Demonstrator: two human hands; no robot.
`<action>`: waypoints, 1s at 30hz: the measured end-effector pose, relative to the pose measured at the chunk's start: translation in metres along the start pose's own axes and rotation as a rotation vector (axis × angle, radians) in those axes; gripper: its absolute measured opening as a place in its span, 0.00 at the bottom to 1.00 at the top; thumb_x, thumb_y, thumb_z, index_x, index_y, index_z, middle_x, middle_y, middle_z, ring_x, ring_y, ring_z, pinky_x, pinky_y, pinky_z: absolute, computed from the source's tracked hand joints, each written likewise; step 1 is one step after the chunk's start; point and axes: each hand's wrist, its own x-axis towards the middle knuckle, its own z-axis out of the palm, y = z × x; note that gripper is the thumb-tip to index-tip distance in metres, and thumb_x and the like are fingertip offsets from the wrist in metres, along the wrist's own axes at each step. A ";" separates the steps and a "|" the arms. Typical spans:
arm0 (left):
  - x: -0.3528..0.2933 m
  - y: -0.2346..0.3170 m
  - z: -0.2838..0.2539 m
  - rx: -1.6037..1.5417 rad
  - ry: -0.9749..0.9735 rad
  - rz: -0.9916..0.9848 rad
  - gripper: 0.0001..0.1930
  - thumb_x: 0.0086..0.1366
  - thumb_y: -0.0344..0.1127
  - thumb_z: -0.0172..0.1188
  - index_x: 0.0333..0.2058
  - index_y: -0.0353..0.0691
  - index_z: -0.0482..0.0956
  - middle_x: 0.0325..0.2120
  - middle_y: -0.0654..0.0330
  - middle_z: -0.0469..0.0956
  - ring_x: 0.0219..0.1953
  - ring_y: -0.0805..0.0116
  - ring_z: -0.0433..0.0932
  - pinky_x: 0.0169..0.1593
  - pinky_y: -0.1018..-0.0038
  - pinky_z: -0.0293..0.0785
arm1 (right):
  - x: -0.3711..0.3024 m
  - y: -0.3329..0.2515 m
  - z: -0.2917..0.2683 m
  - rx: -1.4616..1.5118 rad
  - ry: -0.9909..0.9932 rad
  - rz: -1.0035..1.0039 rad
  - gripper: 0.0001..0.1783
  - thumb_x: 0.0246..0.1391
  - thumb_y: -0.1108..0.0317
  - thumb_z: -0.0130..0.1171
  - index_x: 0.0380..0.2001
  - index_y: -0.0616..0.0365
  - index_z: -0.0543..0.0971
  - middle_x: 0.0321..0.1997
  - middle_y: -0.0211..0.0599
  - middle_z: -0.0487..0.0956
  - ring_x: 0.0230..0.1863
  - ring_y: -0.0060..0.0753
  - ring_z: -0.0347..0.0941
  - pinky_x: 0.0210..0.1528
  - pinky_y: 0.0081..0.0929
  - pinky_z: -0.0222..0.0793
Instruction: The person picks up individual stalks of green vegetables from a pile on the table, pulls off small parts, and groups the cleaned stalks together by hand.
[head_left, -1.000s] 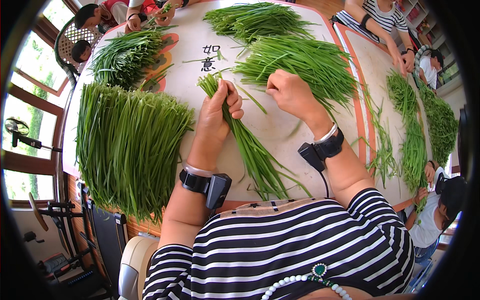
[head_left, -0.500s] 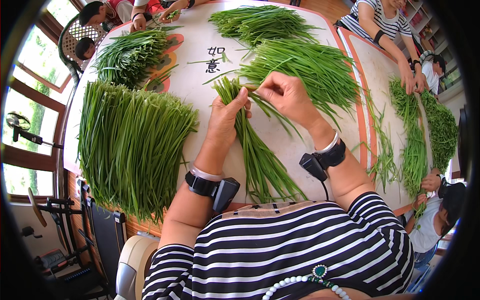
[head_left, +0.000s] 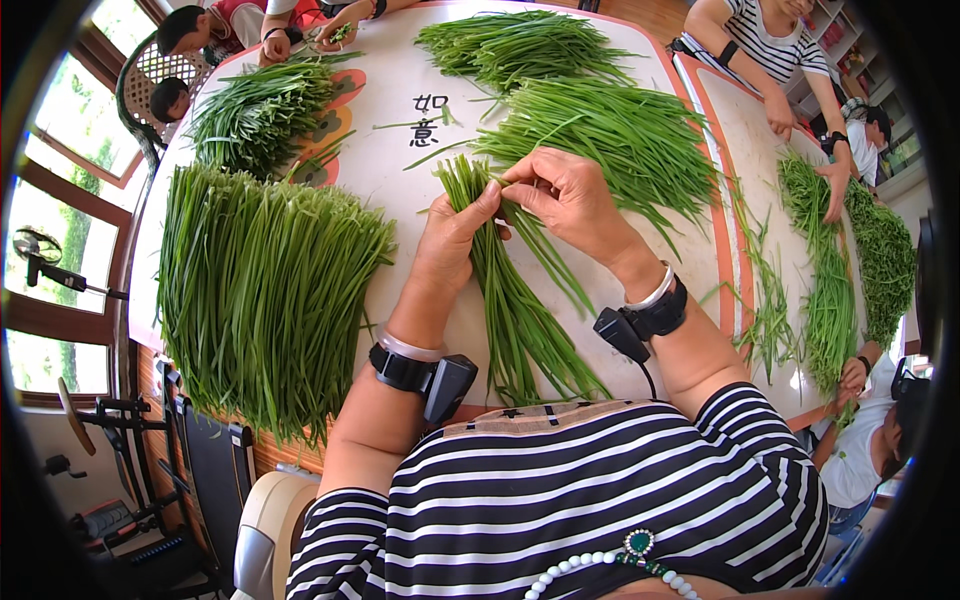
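My left hand (head_left: 447,240) is closed round a small bunch of garlic chives (head_left: 515,320), thumb across the stalks just under their pale cut ends. The long green leaves fan down toward my chest. Beside it, the fingertips of my right hand (head_left: 575,200) pinch a few chive strands at the bunch's upper right; some of those leaves hang below that hand. To the left lies a thick stack of chives (head_left: 270,300), cut ends lined up at the far side. A looser chive pile (head_left: 610,140) spreads just beyond my right hand.
More chives lie in a far pile (head_left: 520,48) and a far-left pile (head_left: 262,115) on the white table (head_left: 400,200). On an adjoining table at right, a co-worker's hand (head_left: 832,190) touches a long row of greens (head_left: 825,290). Other people sit round the edges.
My right hand has shifted slightly left, closer to my left thumb, still pinching strands. The bunch has barely moved. At right, the co-worker's hands have parted, one lifting back.
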 end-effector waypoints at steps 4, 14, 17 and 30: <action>0.000 0.002 0.005 0.029 0.042 0.032 0.09 0.67 0.38 0.60 0.42 0.40 0.79 0.27 0.66 0.77 0.28 0.77 0.74 0.32 0.77 0.72 | 0.001 0.001 -0.009 -0.010 -0.020 -0.012 0.04 0.51 0.75 0.64 0.28 0.64 0.79 0.24 0.37 0.78 0.24 0.27 0.72 0.28 0.25 0.67; 0.002 0.006 -0.009 -0.252 -0.112 -0.077 0.11 0.67 0.39 0.58 0.41 0.37 0.76 0.29 0.64 0.70 0.31 0.72 0.69 0.35 0.74 0.70 | 0.003 0.029 -0.023 -0.075 -0.237 0.214 0.05 0.53 0.71 0.61 0.29 0.62 0.79 0.22 0.40 0.77 0.24 0.29 0.72 0.29 0.27 0.68; 0.001 0.006 -0.006 -0.304 -0.047 -0.054 0.10 0.69 0.39 0.57 0.39 0.38 0.76 0.30 0.63 0.70 0.31 0.70 0.69 0.36 0.74 0.71 | -0.003 0.048 -0.018 -0.463 -0.110 -0.012 0.04 0.52 0.71 0.62 0.29 0.59 0.79 0.27 0.40 0.78 0.29 0.40 0.77 0.31 0.33 0.71; 0.007 0.003 -0.014 -0.419 -0.114 -0.124 0.12 0.70 0.42 0.54 0.44 0.41 0.72 0.22 0.68 0.65 0.25 0.75 0.65 0.33 0.75 0.69 | -0.003 0.043 -0.005 -0.577 0.058 -0.018 0.04 0.52 0.70 0.61 0.30 0.55 0.76 0.31 0.38 0.76 0.34 0.48 0.76 0.34 0.40 0.73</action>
